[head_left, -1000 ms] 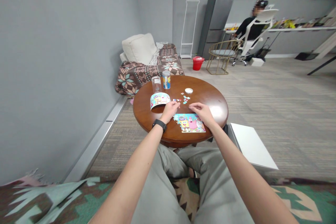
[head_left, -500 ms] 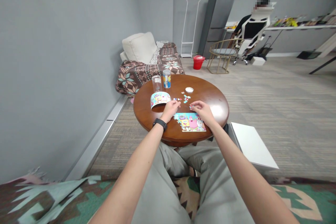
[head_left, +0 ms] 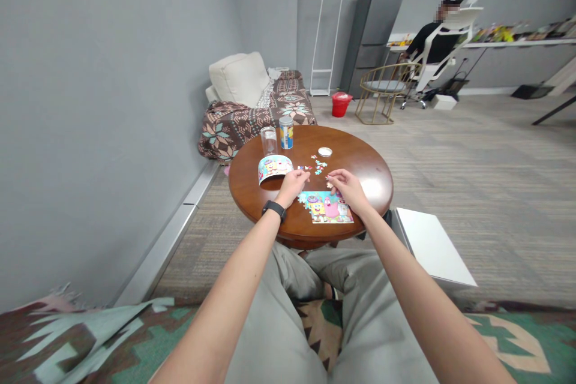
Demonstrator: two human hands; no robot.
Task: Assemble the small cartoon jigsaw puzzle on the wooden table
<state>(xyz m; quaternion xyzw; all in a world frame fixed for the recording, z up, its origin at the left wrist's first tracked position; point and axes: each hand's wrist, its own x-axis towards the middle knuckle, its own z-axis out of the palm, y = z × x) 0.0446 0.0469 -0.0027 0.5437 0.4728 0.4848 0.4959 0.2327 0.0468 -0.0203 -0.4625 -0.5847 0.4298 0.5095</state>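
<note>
A cartoon jigsaw puzzle (head_left: 326, 207), mostly assembled, lies near the front of a round brown wooden table (head_left: 369, 174). My right hand (head_left: 347, 187) hovers over the puzzle's upper right part with its fingers curled, pinching a small puzzle piece (head_left: 330, 185). My left hand (head_left: 294, 184), with a black band on the wrist, rests at the puzzle's upper left corner, fingers curled together. Several loose puzzle pieces (head_left: 317, 166) lie just beyond both hands.
On the table stand a clear glass (head_left: 269, 140), a blue printed can (head_left: 285, 134), a small white lid (head_left: 324, 152) and a curved picture card (head_left: 273, 167). A white box (head_left: 429, 246) sits right of the table. A patterned sofa (head_left: 256, 114) and a seated person (head_left: 434, 42) are behind.
My right hand has drawn back from the loose pieces to the puzzle's upper edge, with a piece now in its fingers. My left hand has barely moved.
</note>
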